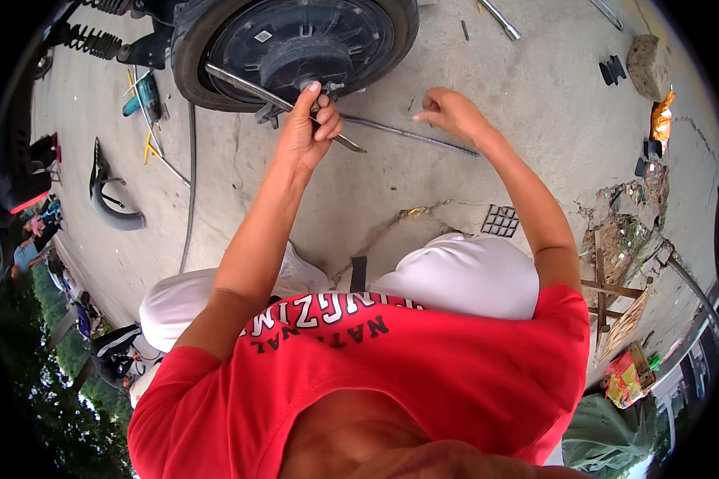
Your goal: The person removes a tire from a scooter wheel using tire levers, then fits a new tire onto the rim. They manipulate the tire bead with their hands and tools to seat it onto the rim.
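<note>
A black wheel with a wide hub (307,65) and a rubber tire (190,60) is at the top centre. My left hand (307,128) is closed around a metal tire lever (248,85), just below the axle. One tip of this lever overlaps the rim's left side; its flat other end sticks out below my fingers. To the right of the wheel, my right hand (453,114) is in the air with its fingers curled. Whether something small is inside them is hidden. Beneath and left of that hand, a long metal bar (411,136) lies on the concrete.
A teal power drill (145,97), a curved grey fender (116,209) and a dark cable (190,184) lie to the left. A metal tube (500,20) is at the top right, with a concrete block (649,68) beyond. A drain grate (500,220) sits by my right knee.
</note>
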{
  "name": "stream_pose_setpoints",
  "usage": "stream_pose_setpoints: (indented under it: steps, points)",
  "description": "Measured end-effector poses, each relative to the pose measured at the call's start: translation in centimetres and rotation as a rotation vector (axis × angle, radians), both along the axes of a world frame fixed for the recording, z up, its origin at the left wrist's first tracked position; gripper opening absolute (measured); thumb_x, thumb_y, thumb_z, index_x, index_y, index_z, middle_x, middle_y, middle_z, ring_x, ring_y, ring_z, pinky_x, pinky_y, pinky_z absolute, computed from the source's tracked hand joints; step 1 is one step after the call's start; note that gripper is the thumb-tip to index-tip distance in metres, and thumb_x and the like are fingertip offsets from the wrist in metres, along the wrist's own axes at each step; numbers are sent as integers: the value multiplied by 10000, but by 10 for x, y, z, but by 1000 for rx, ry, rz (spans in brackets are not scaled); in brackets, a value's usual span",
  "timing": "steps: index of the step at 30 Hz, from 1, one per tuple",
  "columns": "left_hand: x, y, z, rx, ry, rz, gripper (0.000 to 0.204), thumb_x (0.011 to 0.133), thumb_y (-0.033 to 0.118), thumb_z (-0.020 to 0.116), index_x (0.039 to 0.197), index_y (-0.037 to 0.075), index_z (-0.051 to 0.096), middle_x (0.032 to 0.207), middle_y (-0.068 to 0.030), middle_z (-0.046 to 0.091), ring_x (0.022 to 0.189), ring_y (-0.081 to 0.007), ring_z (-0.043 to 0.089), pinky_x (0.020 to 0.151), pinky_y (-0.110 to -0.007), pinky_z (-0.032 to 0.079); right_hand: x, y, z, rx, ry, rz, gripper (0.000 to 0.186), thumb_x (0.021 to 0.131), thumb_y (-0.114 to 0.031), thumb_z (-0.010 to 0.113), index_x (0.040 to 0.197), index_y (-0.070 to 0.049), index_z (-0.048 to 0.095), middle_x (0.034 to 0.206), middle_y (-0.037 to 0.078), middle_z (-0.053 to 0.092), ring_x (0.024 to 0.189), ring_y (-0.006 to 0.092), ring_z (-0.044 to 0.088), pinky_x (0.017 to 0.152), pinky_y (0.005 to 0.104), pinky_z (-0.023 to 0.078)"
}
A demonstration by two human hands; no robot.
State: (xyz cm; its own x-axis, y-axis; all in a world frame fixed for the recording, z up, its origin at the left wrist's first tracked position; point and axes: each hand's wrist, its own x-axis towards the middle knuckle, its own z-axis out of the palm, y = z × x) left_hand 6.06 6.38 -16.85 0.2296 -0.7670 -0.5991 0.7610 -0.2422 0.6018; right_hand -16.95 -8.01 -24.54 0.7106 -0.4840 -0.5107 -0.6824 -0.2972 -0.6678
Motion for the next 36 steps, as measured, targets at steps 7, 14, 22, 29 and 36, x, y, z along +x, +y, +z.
stream_pose_setpoints:
  steps: [7,14,22,29,36]
  points:
    - [-6,-11,1,-46,137,-45,365,889,315,650,644,148,438,503,47,339,411,-83,281,454,-256,244,-32,70,-17,-508,0,236,208,784,-99,667,870,27,526,904,179,602,876,377,606,739,454,505]
    - [-9,-10,-5,-86,124,9,347,859,248,666,633,134,428,506,39,354,398,-88,316,429,-275,256,-58,48,146,-446,117,34,188,872,-145,607,905,18,520,844,243,622,756,423,610,660,466,479]
    - [-15,-8,-9,-130,95,50,336,890,227,617,641,132,411,514,44,353,385,-77,304,418,-269,255,-2,31,340,-517,247,-90,278,960,-208,534,1199,-77,587,731,185,603,670,309,587,644,388,451]
    - [-10,-6,-11,-164,130,2,321,901,218,598,655,128,412,509,43,346,384,-79,304,423,-273,262,40,1,359,-241,262,-68,413,978,-219,516,1375,-112,488,710,7,465,604,115,430,575,281,412]
    - [-3,-2,-9,-205,187,-60,325,928,213,566,664,126,397,512,40,325,391,-80,286,437,-271,256,57,-33,378,31,411,-200,413,1008,-262,464,1402,-141,465,619,-64,291,488,39,240,417,220,187]
